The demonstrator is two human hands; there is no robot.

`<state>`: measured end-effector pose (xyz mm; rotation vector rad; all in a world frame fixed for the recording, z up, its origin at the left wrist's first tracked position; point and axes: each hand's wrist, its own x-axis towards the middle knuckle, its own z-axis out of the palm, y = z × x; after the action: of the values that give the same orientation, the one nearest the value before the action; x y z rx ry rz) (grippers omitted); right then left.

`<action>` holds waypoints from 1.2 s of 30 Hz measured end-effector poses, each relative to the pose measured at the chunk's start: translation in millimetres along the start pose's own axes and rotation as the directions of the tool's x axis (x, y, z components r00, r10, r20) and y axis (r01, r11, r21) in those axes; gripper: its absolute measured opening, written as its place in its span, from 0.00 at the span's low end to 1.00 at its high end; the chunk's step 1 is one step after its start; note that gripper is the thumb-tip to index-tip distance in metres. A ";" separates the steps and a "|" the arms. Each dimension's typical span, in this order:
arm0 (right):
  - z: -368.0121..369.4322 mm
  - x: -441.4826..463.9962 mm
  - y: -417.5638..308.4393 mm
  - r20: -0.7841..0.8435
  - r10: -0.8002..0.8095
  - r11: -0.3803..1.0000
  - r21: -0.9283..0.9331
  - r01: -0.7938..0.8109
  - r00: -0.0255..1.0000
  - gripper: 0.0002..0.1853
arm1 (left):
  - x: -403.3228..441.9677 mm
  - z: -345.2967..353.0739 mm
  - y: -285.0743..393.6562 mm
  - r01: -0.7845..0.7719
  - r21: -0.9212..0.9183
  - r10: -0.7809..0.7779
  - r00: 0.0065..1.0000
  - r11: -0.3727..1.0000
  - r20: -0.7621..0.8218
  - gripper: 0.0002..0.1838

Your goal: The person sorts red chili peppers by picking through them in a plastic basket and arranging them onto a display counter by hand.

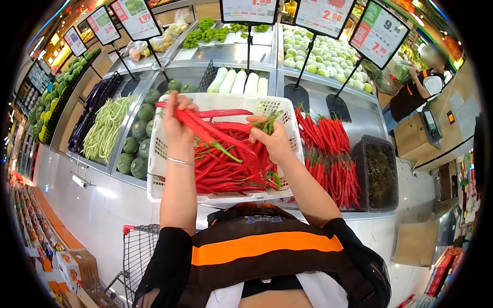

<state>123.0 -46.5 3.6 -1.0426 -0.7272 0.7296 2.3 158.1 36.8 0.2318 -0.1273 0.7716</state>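
A white plastic basket [154,177] full of long red chili peppers [218,177] is right in front of me. Above its left side, my left hand [179,114] is closed around a few red chili peppers [218,137], one with its green stem pointing down to the right. My right hand [273,138], over the basket's right side, is closed on a bunch of chili peppers by their green stems [268,122]. The red bodies of that bunch hang among the loose ones, so where it ends is hard to see.
Right of the basket, red chili peppers [334,174] lie in rows beside a dark crate [393,190]. To the left are round green squashes [131,146], green beans [105,128] and eggplants [95,105]. A shopping cart [138,251] stands at lower left; another person [413,95] is at right.
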 end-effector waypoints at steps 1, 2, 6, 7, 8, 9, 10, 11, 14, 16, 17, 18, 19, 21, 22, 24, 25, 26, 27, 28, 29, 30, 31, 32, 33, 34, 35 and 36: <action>1.4 1.3 3.8 -0.050 -0.001 0.991 0.135 0.008 0.999 0.14 | -1.0 -2.9 -5.7 0.013 0.034 -0.013 1.000 0.999 -0.014 0.05; 1.9 1.4 4.6 -0.042 -0.003 0.991 0.135 0.009 0.999 0.14 | -1.0 -6.6 -11.0 0.026 0.064 -0.025 0.999 0.998 -0.026 0.05; -0.1 -2.5 -2.4 -0.114 -0.029 0.976 0.210 0.052 0.993 0.08 | -3.5 -16.2 -23.5 0.058 0.105 -0.038 0.983 0.993 -0.182 0.06; -2.7 -1.9 -4.0 -0.141 -0.044 0.981 0.180 0.069 0.989 0.06 | -2.0 -16.1 -21.7 0.031 0.097 -0.005 0.965 0.995 -0.261 0.05; -6.6 -2.5 -7.3 -0.169 -0.061 0.985 0.148 0.086 0.984 0.05 | 2.6 -22.1 -15.9 0.027 0.095 -0.001 0.965 0.995 -0.263 0.05; -10.7 -6.1 -18.9 -0.220 -0.015 0.972 0.226 0.066 0.975 0.04 | 8.7 -34.6 -4.6 -0.015 0.091 0.045 0.942 0.996 -0.334 0.05; -22.4 -6.3 -19.8 -0.286 -0.023 0.942 0.316 0.117 0.958 0.04 | 12.3 -44.6 6.3 -0.060 0.090 0.091 0.912 0.994 -0.400 0.05; -41.8 -6.3 -17.1 -0.296 -0.077 0.935 0.309 0.171 0.952 0.04 | 15.3 -54.5 16.0 -0.089 0.174 0.160 0.875 0.981 -0.458 0.07; -59.9 -7.6 -14.0 -0.357 -0.175 0.936 0.229 0.267 0.918 0.04 | 13.3 -37.8 20.7 -0.176 0.198 0.261 0.756 0.964 -0.600 0.12; -39.5 -13.2 -25.0 -0.281 -0.143 0.988 -0.097 0.120 0.949 0.04 | 15.3 -53.8 13.2 -0.215 0.210 0.299 0.756 0.954 -0.583 0.13; -27.5 -14.9 -25.5 -0.227 -0.100 0.984 -0.169 0.062 0.969 0.06 | 17.7 -62.7 8.0 -0.248 0.220 0.331 0.759 0.943 -0.561 0.14; -15.9 -15.7 -25.0 -0.178 -0.054 0.970 -0.243 0.009 0.983 0.10 | 16.3 -59.6 -0.1 -0.243 0.219 0.326 0.760 0.945 -0.562 0.14; -4.5 -14.6 -25.7 -0.145 -0.018 0.973 -0.231 -0.017 0.989 0.14 | 12.4 -49.4 -10.8 -0.263 0.310 0.395 0.755 0.913 -0.523 0.14; 11.5 -9.0 -24.8 -0.123 0.050 0.986 -0.154 -0.069 0.991 0.21 | -2.8 -20.2 -34.8 -0.258 0.464 0.470 0.771 0.848 -0.430 0.15; 12.2 -6.9 -23.0 -0.132 0.050 0.986 -0.153 -0.070 0.990 0.21 | -9.3 -16.2 -47.3 -0.250 0.464 0.464 0.774 0.850 -0.431 0.15; 10.7 0.1 -18.0 -0.157 0.019 0.998 0.064 -0.010 0.987 0.20 | -19.2 -10.0 -67.3 -0.281 0.575 0.502 0.822 0.769 -0.270 0.15; 10.6 3.5 -16.2 -0.200 0.004 0.991 0.130 0.022 0.980 0.17 | -30.7 4.5 -72.0 -0.156 0.651 0.434 0.853 0.743 -0.290 0.14; 8.4 5.0 -16.3 -0.202 0.006 0.991 0.129 0.021 0.979 0.17 | -30.4 -5.0 -76.8 -0.154 0.651 0.432 0.853 0.744 -0.292 0.14; 5.0 5.8 -17.3 -0.230 0.027 0.974 0.225 0.027 0.973 0.15 | -28.9 -22.5 -82.6 -0.181 0.709 0.440 0.876 0.681 -0.199 0.14; 0.4 6.5 -18.6 -0.257 0.049 0.947 0.319 0.037 0.965 0.13 | -28.7 -27.3 -85.6 -0.214 0.760 0.438 0.893 0.614 -0.103 0.15; -9.8 6.8 -15.8 -0.234 0.048 0.960 0.279 0.020 0.971 0.10 | -28.3 -32.0 -85.8 -0.213 0.759 0.435 0.894 0.615 -0.102 0.15; -14.8 6.7 -18.4 -0.238 0.046 0.960 0.278 0.022 0.970 0.10 | -27.8 -32.5 -83.3 -0.161 0.808 0.405 0.909 0.567 -0.103 0.17; -19.1 7.1 -20.6 -0.278 0.013 0.967 0.248 0.059 0.961 0.10 | -26.7 -33.2 -79.0 -0.110 0.852 0.374 0.922 0.512 -0.105 0.19; -23.6 8.2 -23.0 -0.315 -0.021 0.971 0.218 0.094 0.949 0.09 | -24.9 -33.8 -73.5 -0.062 0.891 0.344 0.933 0.451 -0.109 0.21; -29.5 9.0 -25.9 -0.316 -0.020 0.971 0.220 0.094 0.948 0.09 | -22.7 -28.0 -63.9 -0.041 0.796 0.284 0.944 0.604 -0.167 0.23; -36.3 10.4 -29.3 -0.329 -0.044 0.958 0.254 0.133 0.943 0.09 | -19.8 -20.9 -55.8 -0.067 0.748 0.284 0.944 0.661 -0.166 0.23; -42.7 12.2 -32.8 -0.341 -0.068 0.942 0.289 0.173 0.938 0.08 | -13.9 -22.8 -45.3 -0.031 0.705 0.217 0.960 0.708 -0.176 0.22; -48.0 12.7 -35.8 -0.354 -0.090 0.922 0.322 0.212 0.931 0.07 | -10.0 -20.5 -35.1 0.009 0.660 0.149 0.972 0.751 -0.183 0.22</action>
<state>175.4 -71.1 23.4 -0.7395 -0.3581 0.5055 20.5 132.3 9.4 0.8174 0.3708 0.8931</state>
